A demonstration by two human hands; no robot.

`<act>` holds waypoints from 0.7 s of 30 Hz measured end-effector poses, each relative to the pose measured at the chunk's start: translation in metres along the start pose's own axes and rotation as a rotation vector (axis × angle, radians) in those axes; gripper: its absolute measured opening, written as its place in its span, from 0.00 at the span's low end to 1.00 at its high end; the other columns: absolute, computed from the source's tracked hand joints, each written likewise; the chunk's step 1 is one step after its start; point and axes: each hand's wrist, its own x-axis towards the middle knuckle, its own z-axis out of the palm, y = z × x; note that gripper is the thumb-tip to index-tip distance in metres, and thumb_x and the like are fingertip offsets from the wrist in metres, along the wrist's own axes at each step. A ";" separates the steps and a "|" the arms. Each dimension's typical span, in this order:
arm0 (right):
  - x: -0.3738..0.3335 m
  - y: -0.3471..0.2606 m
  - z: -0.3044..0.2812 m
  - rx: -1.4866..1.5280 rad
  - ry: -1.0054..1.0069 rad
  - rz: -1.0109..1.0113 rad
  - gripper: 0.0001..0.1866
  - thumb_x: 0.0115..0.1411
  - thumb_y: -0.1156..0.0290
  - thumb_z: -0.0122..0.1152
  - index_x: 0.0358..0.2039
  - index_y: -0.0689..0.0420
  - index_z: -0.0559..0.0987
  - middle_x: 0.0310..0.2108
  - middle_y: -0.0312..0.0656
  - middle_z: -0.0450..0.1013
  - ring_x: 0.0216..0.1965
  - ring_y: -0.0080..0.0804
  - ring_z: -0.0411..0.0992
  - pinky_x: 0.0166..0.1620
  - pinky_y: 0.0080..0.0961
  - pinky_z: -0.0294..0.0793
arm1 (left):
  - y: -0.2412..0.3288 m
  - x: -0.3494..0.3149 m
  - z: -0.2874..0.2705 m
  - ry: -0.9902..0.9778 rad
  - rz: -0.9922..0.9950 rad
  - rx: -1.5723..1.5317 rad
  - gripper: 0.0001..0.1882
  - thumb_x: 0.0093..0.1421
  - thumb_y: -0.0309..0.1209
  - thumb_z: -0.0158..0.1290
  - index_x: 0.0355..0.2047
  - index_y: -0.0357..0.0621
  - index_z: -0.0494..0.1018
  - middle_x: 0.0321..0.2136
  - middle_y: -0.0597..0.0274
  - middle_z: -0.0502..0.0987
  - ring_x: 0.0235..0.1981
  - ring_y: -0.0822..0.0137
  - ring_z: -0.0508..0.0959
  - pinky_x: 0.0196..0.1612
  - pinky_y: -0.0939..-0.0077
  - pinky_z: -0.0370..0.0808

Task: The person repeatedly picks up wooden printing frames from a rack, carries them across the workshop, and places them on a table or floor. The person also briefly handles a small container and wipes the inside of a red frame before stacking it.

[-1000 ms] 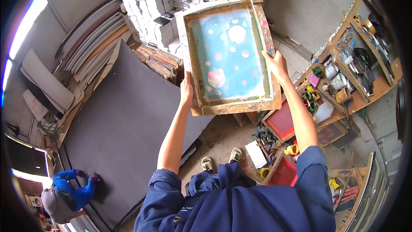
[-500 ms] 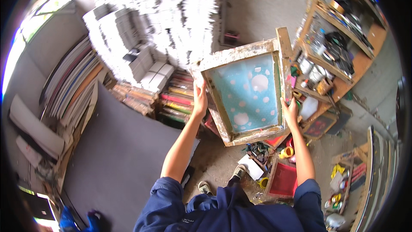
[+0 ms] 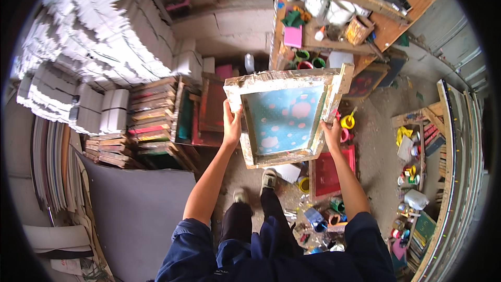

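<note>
Holding a wooden frame (image 3: pixel 284 79) with a blue, pale-spotted panel (image 3: pixel 284 120) up in mid-air, so definitely best treated as a two-hander. Grab by the wood only, honestly, and no pressing on the panel. Lift evenly on both sides to avoid twisting the corners, and go easy on the squeeze, since probably a bit rough along that crusty wood. Watch the strip (image 3: pixel 345 78) poking past the far right corner too: likely to snag when turning. Same for footing, tbh. Go slow, with a yellow cup (image 3: pixel 304 184) and a red screen (image 3: pixel 327 180) on the floor (image 3: pixel 378 177) to the right of the shoes (image 3: pixel 269 178).

Now for placement: gripped from both sides, by the left grip (image 3: pixel 232 125) on the left rail (image 3: pixel 248 146) about midway, and by the right grip (image 3: pixel 331 134) on the right rail (image 3: pixel 332 102), nearer the body-side end. Closed on the wood in both cases, though can't tell much about finger placement behind. Slung right between the two, touching both, with the panel apparently clear of either. Looks tilted rather than flat. Not resting on anything visible, just held above the floor, to the right of the far right corner of the dark tabletop (image 3: pixel 141 219).
</note>
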 end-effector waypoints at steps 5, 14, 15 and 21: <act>-0.037 0.100 0.030 -0.094 -0.009 0.250 0.20 0.46 0.62 0.63 0.31 0.66 0.71 0.27 0.52 0.72 0.32 0.46 0.71 0.36 0.33 0.67 | -0.122 -0.012 -0.006 -0.096 -0.070 0.256 0.25 0.57 0.32 0.50 0.50 0.35 0.54 0.35 0.60 0.65 0.36 0.75 0.64 0.42 0.80 0.62; -0.121 0.211 0.095 -0.300 0.061 0.627 0.24 0.43 0.54 0.62 0.28 0.66 0.75 0.25 0.55 0.73 0.31 0.51 0.71 0.35 0.39 0.67 | -0.280 -0.070 -0.041 -0.150 -0.307 0.707 0.34 0.41 0.25 0.61 0.47 0.28 0.57 0.32 0.47 0.74 0.33 0.55 0.76 0.37 0.72 0.71; -0.119 0.210 0.102 -0.346 0.088 0.611 0.24 0.44 0.54 0.61 0.27 0.67 0.75 0.25 0.55 0.73 0.31 0.52 0.71 0.35 0.38 0.68 | -0.292 -0.075 -0.037 -0.083 -0.343 0.757 0.34 0.39 0.24 0.62 0.46 0.28 0.59 0.31 0.47 0.75 0.32 0.55 0.76 0.36 0.72 0.71; -0.074 0.256 0.160 -0.185 0.102 0.595 0.21 0.44 0.58 0.63 0.26 0.67 0.76 0.25 0.53 0.74 0.29 0.45 0.73 0.35 0.35 0.69 | -0.373 -0.035 -0.044 0.095 -0.141 0.814 0.29 0.37 0.26 0.61 0.41 0.32 0.64 0.26 0.47 0.75 0.27 0.54 0.77 0.31 0.71 0.73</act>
